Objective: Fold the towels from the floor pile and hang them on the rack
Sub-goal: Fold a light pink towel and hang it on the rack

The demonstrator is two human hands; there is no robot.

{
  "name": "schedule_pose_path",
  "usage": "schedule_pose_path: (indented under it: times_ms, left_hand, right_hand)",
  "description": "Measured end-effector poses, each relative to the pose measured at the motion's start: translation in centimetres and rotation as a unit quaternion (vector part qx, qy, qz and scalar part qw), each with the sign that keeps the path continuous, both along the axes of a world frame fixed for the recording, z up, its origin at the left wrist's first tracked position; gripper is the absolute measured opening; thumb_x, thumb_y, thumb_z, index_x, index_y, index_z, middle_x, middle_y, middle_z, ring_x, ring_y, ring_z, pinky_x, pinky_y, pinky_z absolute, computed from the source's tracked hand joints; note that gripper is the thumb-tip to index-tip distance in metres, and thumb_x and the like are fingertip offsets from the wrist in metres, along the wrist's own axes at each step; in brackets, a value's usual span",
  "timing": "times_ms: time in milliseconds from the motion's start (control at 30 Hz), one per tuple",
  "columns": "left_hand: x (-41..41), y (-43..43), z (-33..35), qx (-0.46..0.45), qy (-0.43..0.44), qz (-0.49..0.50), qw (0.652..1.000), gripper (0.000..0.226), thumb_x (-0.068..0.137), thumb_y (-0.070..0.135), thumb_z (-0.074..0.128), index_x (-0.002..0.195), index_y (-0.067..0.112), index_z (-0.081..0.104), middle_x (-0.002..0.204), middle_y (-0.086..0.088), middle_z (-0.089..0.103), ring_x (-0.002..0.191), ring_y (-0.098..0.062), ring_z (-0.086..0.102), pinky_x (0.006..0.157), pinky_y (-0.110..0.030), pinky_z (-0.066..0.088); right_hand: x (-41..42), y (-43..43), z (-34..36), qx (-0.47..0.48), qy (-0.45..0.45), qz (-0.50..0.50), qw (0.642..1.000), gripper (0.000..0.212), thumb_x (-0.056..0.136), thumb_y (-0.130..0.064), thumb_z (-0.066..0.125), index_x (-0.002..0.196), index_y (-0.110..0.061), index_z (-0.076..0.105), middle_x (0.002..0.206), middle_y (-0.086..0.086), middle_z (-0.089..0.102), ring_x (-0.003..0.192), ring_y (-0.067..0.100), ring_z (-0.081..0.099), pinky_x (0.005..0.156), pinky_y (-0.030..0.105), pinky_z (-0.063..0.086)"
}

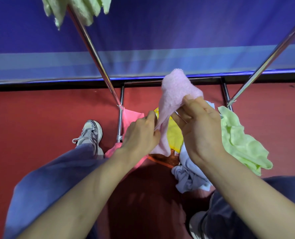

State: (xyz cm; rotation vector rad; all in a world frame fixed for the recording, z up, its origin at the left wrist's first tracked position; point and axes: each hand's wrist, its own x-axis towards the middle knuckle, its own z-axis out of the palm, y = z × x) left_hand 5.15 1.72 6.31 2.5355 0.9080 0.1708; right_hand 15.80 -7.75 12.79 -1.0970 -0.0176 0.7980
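A light pink towel [174, 94] hangs bunched between my hands above the floor pile. My right hand [200, 125] pinches its upper part between thumb and fingers. My left hand [141, 131] grips its lower edge at the left. Below lie a bright pink towel [129, 118], a yellow towel [175, 133], a pale blue towel [189, 171] and a light green towel [238, 140]. The chrome rack [91, 49] rises on both sides, with a green towel [77, 9] hung over its top left.
A blue wall [160, 31] stands right behind the rack. The rack's dark base bar [160, 81] and lower posts frame the pile on the red floor [40, 118]. My left shoe [90, 133] is left of the rack; my right shoe [196, 225] is near the bottom right.
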Motion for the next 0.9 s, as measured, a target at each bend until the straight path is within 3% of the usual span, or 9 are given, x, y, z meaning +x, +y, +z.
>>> schedule_pose_path:
  times_ms: [167, 333, 467, 600, 667, 733, 767, 833, 900]
  left_hand:
    - [-0.1, 0.2, 0.0, -0.006, 0.008, 0.008, 1.000, 0.021, 0.084, 0.015, 0.060, 0.101, 0.012, 0.048, 0.085, -0.022, 0.065, 0.082, -0.051, 0.058, 0.067, -0.046, 0.045]
    - [-0.1, 0.4, -0.2, -0.006, -0.003, 0.005, 1.000, 0.028, 0.087, 0.032, 0.063, 0.101, 0.013, 0.047, 0.085, -0.018, 0.068, 0.083, -0.049, 0.062, 0.066, -0.045, 0.045]
    - [0.4, -1.0, 0.8, 0.028, -0.043, 0.011, 0.999, 0.046, 0.084, 0.049, 0.065, 0.108, 0.016, 0.044, 0.098, -0.010, 0.067, 0.087, -0.046, 0.063, 0.060, -0.039, 0.038]
    - [0.9, -1.8, 1.8, 0.059, -0.095, 0.066, 0.991, 0.057, 0.082, 0.051, 0.064, 0.125, 0.020, 0.043, 0.117, -0.001, 0.059, 0.100, -0.035, 0.061, 0.065, -0.031, 0.030]
    - [0.9, -1.5, 1.9, 0.031, -0.134, 0.077, 0.987, 0.062, 0.082, 0.048, 0.060, 0.134, 0.019, 0.043, 0.126, 0.000, 0.055, 0.103, -0.029, 0.060, 0.067, -0.030, 0.031]
    - [0.9, -1.1, 1.8, 0.004, -0.162, 0.089, 0.983, 0.057, 0.083, 0.037, 0.062, 0.134, 0.019, 0.044, 0.128, 0.001, 0.054, 0.099, -0.025, 0.060, 0.066, -0.031, 0.032]
    - [0.9, -1.0, 1.8, 0.002, -0.172, 0.094, 0.981, 0.053, 0.083, 0.029, 0.065, 0.131, 0.019, 0.045, 0.126, 0.002, 0.054, 0.096, -0.024, 0.059, 0.064, -0.033, 0.034]
    - [1.0, -0.6, 1.9, 0.004, -0.192, 0.106, 0.976, 0.046, 0.082, 0.015, 0.065, 0.125, 0.018, 0.048, 0.120, 0.002, 0.054, 0.095, -0.023, 0.058, 0.066, -0.037, 0.040]
    - [1.1, -0.2, 2.2, -0.012, -0.227, 0.116, 0.967, 0.039, 0.083, 0.012, 0.060, 0.120, 0.017, 0.051, 0.116, 0.003, 0.055, 0.095, -0.021, 0.058, 0.072, -0.038, 0.045]
  right_hand:
    - [0.0, -0.1, 0.2, 0.005, 0.024, 0.008, 1.000, 0.031, 0.093, -0.009, 0.060, 0.067, -0.018, 0.046, 0.066, 0.004, 0.034, 0.068, 0.018, 0.036, 0.084, 0.040, 0.044]
    - [-0.5, 0.0, 0.8, 0.002, 0.043, 0.013, 0.999, 0.038, 0.096, -0.005, 0.056, 0.062, -0.018, 0.047, 0.060, -0.001, 0.032, 0.060, 0.014, 0.034, 0.068, 0.030, 0.047]
    - [-0.2, 0.0, 0.7, 0.030, 0.083, 0.029, 0.996, 0.027, 0.095, -0.006, 0.055, 0.070, -0.015, 0.049, 0.067, 0.003, 0.033, 0.073, 0.020, 0.037, 0.077, 0.036, 0.042]
    - [-0.2, -0.1, 1.1, 0.054, 0.143, 0.038, 0.988, 0.028, 0.096, -0.005, 0.049, 0.071, -0.016, 0.044, 0.056, -0.004, 0.034, 0.057, 0.013, 0.040, 0.073, 0.031, 0.040]
    - [-0.5, -0.1, 1.3, 0.083, 0.190, 0.047, 0.977, 0.026, 0.096, -0.004, 0.048, 0.072, -0.016, 0.043, 0.054, -0.004, 0.041, 0.055, 0.013, 0.049, 0.075, 0.029, 0.044]
    - [-0.8, -0.1, 1.5, 0.112, 0.229, 0.058, 0.965, 0.019, 0.089, -0.001, 0.051, 0.077, -0.014, 0.044, 0.063, 0.001, 0.051, 0.074, 0.021, 0.064, 0.093, 0.034, 0.052]
    - [-0.9, -0.2, 1.5, 0.128, 0.243, 0.060, 0.960, 0.016, 0.082, 0.000, 0.053, 0.079, -0.014, 0.044, 0.069, 0.004, 0.052, 0.088, 0.027, 0.064, 0.103, 0.038, 0.050]
    - [-0.9, -0.2, 1.6, 0.152, 0.257, 0.058, 0.953, 0.017, 0.075, 0.004, 0.050, 0.080, -0.012, 0.045, 0.070, 0.007, 0.053, 0.091, 0.031, 0.064, 0.104, 0.039, 0.049]
    - [-0.8, -0.3, 1.7, 0.140, 0.239, 0.069, 0.958, 0.024, 0.082, 0.010, 0.040, 0.094, -0.005, 0.053, 0.076, 0.012, 0.066, 0.088, 0.028, 0.070, 0.099, 0.036, 0.053]
